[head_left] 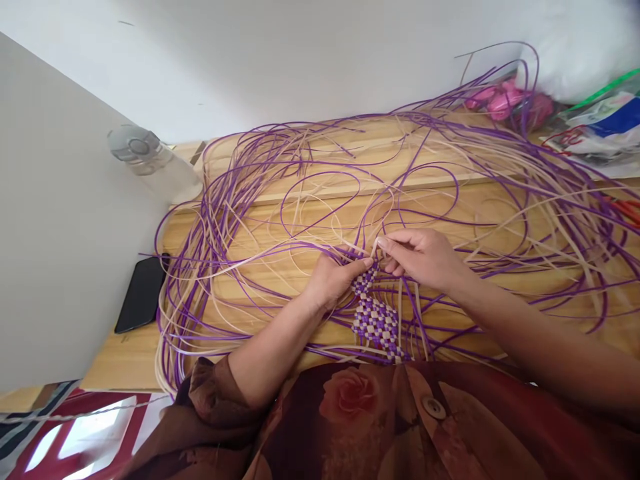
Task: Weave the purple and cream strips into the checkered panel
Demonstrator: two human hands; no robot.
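Note:
A woven piece of purple and cream strands [376, 323] lies on the wooden table in front of my body, its pattern a small checkered knotwork. At its far end my left hand [333, 277] is closed, thumb pressed on the weave's edge. Just to the right, my right hand [420, 257] pinches a cream strand [375, 247] between thumb and forefinger. Long loose purple and cream strands fan out from the weave to both sides and away from me. My left fingers under the weave are partly hidden.
A wooden table [135, 360] stands against a white wall. A clear bottle with a grey lid [160, 163] is at the back left, a black phone [143, 293] at the left edge. Pink items in a bag [507, 101] and plastic packets [610, 127] sit at the back right.

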